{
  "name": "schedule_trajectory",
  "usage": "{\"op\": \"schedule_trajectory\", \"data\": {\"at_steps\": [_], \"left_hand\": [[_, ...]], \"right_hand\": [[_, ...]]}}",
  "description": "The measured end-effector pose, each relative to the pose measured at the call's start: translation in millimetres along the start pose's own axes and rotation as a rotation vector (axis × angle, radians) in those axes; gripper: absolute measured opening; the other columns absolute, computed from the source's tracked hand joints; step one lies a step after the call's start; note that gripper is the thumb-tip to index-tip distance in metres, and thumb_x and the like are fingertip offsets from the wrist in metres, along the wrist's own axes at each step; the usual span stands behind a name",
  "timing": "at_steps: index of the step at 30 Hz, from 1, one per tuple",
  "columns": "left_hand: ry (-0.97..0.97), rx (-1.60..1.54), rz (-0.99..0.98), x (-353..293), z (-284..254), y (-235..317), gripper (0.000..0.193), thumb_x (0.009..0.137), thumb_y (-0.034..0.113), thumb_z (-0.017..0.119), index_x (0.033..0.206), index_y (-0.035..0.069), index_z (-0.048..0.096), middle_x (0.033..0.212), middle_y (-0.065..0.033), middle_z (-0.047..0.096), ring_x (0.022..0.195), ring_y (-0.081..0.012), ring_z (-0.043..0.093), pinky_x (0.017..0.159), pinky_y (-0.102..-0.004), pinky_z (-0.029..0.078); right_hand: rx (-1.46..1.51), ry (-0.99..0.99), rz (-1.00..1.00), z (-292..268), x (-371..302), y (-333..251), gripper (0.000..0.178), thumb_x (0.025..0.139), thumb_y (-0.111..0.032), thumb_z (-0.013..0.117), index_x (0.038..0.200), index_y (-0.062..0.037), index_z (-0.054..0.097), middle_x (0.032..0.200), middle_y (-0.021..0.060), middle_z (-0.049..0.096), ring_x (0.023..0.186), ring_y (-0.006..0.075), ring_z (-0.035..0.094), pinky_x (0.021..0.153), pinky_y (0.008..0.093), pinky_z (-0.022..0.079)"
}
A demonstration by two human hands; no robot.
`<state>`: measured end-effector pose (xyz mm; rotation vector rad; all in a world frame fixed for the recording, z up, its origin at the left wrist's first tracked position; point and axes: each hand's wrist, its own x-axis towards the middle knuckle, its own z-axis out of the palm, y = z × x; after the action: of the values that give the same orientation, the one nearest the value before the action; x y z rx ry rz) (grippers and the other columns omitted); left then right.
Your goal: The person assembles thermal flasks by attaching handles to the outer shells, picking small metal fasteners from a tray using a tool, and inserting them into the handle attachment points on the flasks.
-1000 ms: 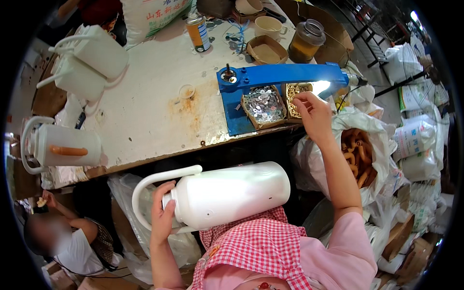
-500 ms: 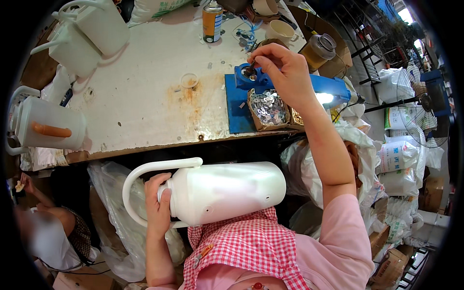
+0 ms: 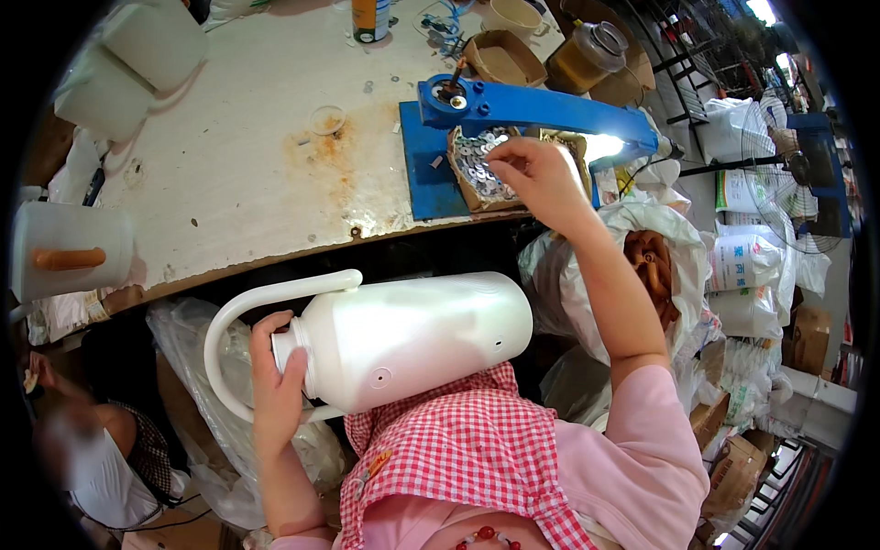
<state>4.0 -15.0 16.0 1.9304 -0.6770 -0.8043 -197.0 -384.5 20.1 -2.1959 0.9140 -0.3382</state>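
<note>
A white plastic jug point(image 3: 422, 335) with a long looping handle lies sideways across my lap, its neck to the left. My left hand point(image 3: 275, 380) is wrapped round that neck. On the jug's side are two small round marks, each with a dark centre. Over a cardboard box of metal washers point(image 3: 480, 165) hangs my right hand point(image 3: 543, 181), thumb and fingers pinched together; whatever is between them is too small to make out. Just beyond stands a blue bench tool point(image 3: 550, 106) with a long arm, a dark upright pin at its left end and a lit lamp.
On the worktable point(image 3: 247, 174) lies a clear ring point(image 3: 327, 120) near rust stains. White jugs point(image 3: 78, 246) stand at the left, one with an orange part. A spray can point(image 3: 370, 20) and an empty carton point(image 3: 504, 60) are farther back. Brown parts fill a plastic bag point(image 3: 596, 275) at right.
My right hand has left the pin end of the blue tool and come nearer, over the washers. The view has shifted slightly; my left hand still grips the jug's neck.
</note>
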Motion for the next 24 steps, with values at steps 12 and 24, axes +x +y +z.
{"op": "schedule_trajectory", "data": {"at_steps": [12, 24], "left_hand": [[-0.229, -0.051, -0.068, 10, -9, 16, 0.062, 0.089, 0.020, 0.067, 0.143, 0.004, 0.043, 0.136, -0.0136, 0.045, 0.122, -0.0245, 0.046, 0.107, -0.0373, 0.038], [-0.163, 0.094, 0.033, 16, -4, 4, 0.048, 0.097, 0.025, 0.061, 0.138, 0.004, 0.048, 0.130, -0.0160, 0.051, 0.118, -0.0289, 0.050, 0.105, -0.0379, 0.038]], "right_hand": [[-0.348, 0.189, -0.094, 35, 18, 41, 0.014, 0.085, -0.021, 0.070, 0.094, -0.0116, 0.074, 0.097, 0.0064, 0.071, 0.091, 0.0249, 0.069, 0.077, 0.0393, 0.055], [0.006, 0.594, -0.838, -9, 59, -61, 0.015, 0.081, 0.009, 0.073, 0.091, -0.0009, 0.070, 0.098, 0.0093, 0.076, 0.069, 0.0115, 0.067, 0.059, 0.0225, 0.052]]}}
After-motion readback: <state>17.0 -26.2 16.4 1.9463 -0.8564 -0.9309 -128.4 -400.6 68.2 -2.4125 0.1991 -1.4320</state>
